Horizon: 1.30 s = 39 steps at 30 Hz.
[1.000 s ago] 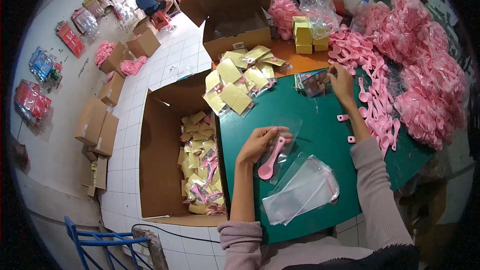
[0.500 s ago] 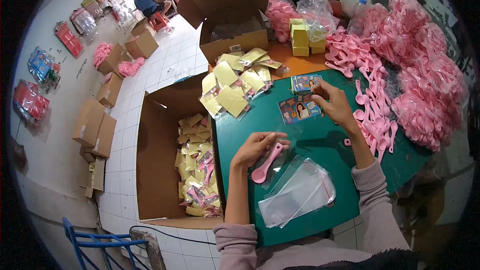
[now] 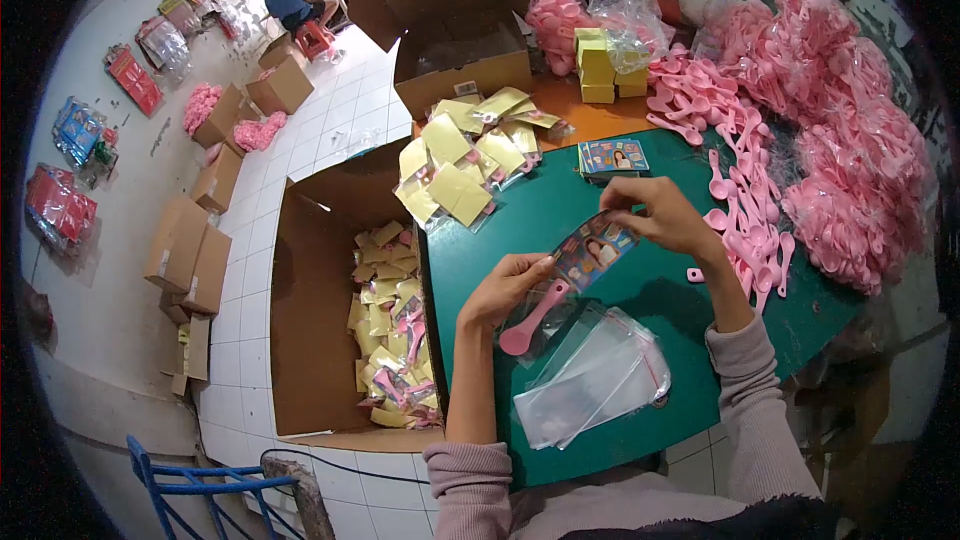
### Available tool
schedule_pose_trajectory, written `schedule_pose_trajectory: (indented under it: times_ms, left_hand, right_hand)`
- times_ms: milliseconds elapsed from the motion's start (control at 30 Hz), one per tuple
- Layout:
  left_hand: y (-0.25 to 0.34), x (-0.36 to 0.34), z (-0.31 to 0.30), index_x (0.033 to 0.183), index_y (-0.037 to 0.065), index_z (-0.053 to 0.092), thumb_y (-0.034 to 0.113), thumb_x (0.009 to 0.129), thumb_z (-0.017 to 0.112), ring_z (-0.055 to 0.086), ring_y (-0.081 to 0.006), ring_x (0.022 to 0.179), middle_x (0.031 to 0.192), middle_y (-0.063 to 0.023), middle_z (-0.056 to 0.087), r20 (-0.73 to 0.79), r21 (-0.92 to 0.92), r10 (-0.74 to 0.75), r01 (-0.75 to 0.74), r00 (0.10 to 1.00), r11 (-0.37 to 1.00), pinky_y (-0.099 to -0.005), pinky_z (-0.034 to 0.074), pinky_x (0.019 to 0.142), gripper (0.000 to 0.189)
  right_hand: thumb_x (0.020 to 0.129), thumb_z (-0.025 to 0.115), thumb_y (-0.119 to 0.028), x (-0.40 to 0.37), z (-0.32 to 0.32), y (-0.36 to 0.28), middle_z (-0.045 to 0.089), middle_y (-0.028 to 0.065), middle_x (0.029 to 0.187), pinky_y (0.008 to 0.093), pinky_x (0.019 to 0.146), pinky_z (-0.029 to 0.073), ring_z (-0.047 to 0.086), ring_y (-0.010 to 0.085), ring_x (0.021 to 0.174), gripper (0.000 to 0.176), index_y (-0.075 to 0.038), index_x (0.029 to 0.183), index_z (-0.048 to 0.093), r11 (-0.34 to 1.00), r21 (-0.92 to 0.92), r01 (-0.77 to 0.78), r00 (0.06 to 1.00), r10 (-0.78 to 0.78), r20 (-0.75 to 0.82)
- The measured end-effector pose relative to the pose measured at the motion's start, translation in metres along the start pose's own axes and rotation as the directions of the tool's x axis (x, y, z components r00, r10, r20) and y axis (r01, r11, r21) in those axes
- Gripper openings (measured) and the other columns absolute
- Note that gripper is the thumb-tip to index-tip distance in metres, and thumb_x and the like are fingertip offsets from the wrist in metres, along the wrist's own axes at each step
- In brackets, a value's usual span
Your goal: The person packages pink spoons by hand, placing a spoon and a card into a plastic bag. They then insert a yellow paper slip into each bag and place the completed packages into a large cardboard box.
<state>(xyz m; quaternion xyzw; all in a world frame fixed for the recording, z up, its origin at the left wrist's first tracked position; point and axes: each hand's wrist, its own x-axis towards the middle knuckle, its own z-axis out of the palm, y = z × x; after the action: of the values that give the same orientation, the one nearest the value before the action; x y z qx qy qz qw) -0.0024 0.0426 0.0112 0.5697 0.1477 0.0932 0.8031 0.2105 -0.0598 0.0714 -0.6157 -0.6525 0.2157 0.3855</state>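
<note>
My left hand [image 3: 505, 290] pinches a clear plastic bag that has a pink measuring spoon [image 3: 533, 321] in it, bowl toward me. Between the fingers of my right hand [image 3: 665, 214] is the upper right end of a printed card [image 3: 594, 254]. The card is tilted, and its lower left end meets the bag's mouth by my left thumb. Just beyond my right hand lies a stack of similar cards [image 3: 614, 156]. Nearer to me, several flat clear bags [image 3: 585, 385] overlap on the green table [image 3: 690, 380].
Left of the table stands a large carton [image 3: 320, 340] with filled packets. More yellow-backed packets [image 3: 460, 155] are piled at its corner. Loose pink spoons [image 3: 745, 210] and bulging bags of spoons [image 3: 855, 160] cover the right side. A person [image 3: 290, 2] sits far back.
My right hand has brought the card down and left from beside the stack to the bag's mouth. The card is now tilted. My left hand keeps its hold on the bag.
</note>
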Motion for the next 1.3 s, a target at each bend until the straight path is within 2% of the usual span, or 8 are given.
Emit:
schedule_pose_trajectory:
  times_ms: [100, 267, 567, 700, 900, 1000, 1133, 1300]
  left_hand:
    - [0.004, 0.002, 0.005, 0.104, -0.004, 0.056, 0.027, 0.090, 0.046, 0.054, -0.0073, 0.072, 0.084, -0.0033, 0.061, -0.058, 0.114, -0.101, 0.107, 0.993, 0.988, -0.0213, 0.044, 0.067, 0.036]
    - [-0.010, 0.012, 0.003, 0.132, 0.007, 0.032, 0.024, 0.089, 0.048, 0.034, -0.0059, 0.055, 0.067, 0.0015, 0.049, -0.039, 0.347, 0.061, -0.044, 0.997, 0.937, -0.0222, 0.031, 0.048, 0.049]
    - [0.012, 0.009, 0.023, 0.139, 0.010, 0.008, 0.023, 0.087, 0.053, 0.044, -0.0099, 0.061, 0.075, -0.0039, 0.055, -0.123, 0.695, 0.064, 0.039, 0.990, 0.718, -0.0256, 0.042, 0.058, 0.070]
    - [0.020, 0.008, 0.033, 0.138, 0.010, 0.008, 0.026, 0.086, 0.055, 0.043, -0.0116, 0.058, 0.072, -0.0043, 0.054, -0.283, 0.706, 0.102, 0.135, 0.954, 0.696, -0.0278, 0.043, 0.058, 0.073]
    - [0.021, -0.006, -0.003, 0.123, 0.006, 0.041, 0.024, 0.085, 0.056, 0.057, -0.0125, 0.081, 0.085, -0.0093, 0.062, -0.139, 0.620, -0.122, 0.182, 0.983, 0.763, -0.0267, 0.045, 0.067, 0.045]
    - [0.017, -0.013, -0.018, 0.122, 0.007, 0.042, 0.020, 0.083, 0.059, 0.055, -0.0116, 0.080, 0.087, -0.0080, 0.062, 0.059, 0.523, -0.070, 0.029, 0.996, 0.852, -0.0257, 0.044, 0.069, 0.045]
    - [0.022, -0.012, -0.013, 0.120, 0.006, 0.044, 0.017, 0.083, 0.059, 0.055, -0.0110, 0.084, 0.091, -0.0097, 0.062, -0.003, 0.535, -0.095, 0.082, 0.995, 0.841, -0.0258, 0.044, 0.072, 0.042]
    - [0.015, -0.005, -0.006, 0.116, 0.004, 0.048, 0.016, 0.083, 0.058, 0.054, -0.0100, 0.084, 0.091, -0.0086, 0.063, 0.030, 0.511, -0.036, 0.016, 0.999, 0.859, -0.0247, 0.044, 0.072, 0.036]
  right_hand:
    - [0.075, 0.062, -0.008, 0.000, 0.009, -0.003, 0.057, 0.0055, 0.069, 0.0244, 0.058, 0.045, 0.054, 0.0100, 0.062, 0.014, 0.000, 0.081, 0.053, 0.996, 0.059, 0.070, 0.994, -0.074, 0.085]
    - [0.072, 0.066, -0.015, 0.001, 0.026, -0.005, 0.056, 0.0045, 0.067, 0.0250, 0.057, 0.044, 0.054, 0.0100, 0.063, 0.021, -0.001, 0.078, 0.051, 0.991, 0.124, -0.058, 0.953, 0.018, 0.303]
    - [0.069, 0.065, -0.014, 0.000, 0.031, 0.001, 0.062, 0.0086, 0.073, 0.0282, 0.061, 0.047, 0.059, 0.0169, 0.065, 0.021, 0.000, 0.082, 0.058, 0.990, 0.135, 0.035, 0.940, -0.079, 0.331]
    - [0.065, 0.065, -0.012, 0.001, 0.031, -0.008, 0.062, 0.0103, 0.069, 0.0290, 0.060, 0.047, 0.060, 0.0190, 0.064, 0.017, 0.001, 0.075, 0.058, 1.000, 0.025, 0.004, 0.947, -0.012, 0.321]
    - [0.067, 0.067, -0.011, 0.001, 0.027, 0.004, 0.061, 0.0030, 0.066, 0.0248, 0.056, 0.043, 0.054, 0.0085, 0.061, 0.020, 0.001, 0.083, 0.063, 0.980, 0.133, -0.151, 0.968, 0.119, 0.223]
    - [0.067, 0.067, -0.010, 0.002, 0.029, 0.007, 0.060, 0.0019, 0.066, 0.0234, 0.056, 0.042, 0.052, 0.0068, 0.060, 0.018, 0.001, 0.080, 0.063, 0.973, 0.171, -0.155, 0.969, 0.116, 0.219]
    - [0.067, 0.068, -0.010, 0.000, 0.026, 0.006, 0.058, 0.0010, 0.064, 0.0228, 0.055, 0.040, 0.050, 0.0066, 0.060, 0.015, 0.002, 0.073, 0.061, 0.934, 0.287, -0.213, 0.939, 0.115, 0.323]
    - [0.067, 0.068, -0.017, 0.000, 0.027, 0.000, 0.061, 0.0037, 0.066, 0.0238, 0.059, 0.043, 0.054, 0.0108, 0.064, 0.021, 0.000, 0.079, 0.064, 0.973, 0.086, -0.213, 0.952, 0.187, 0.244]
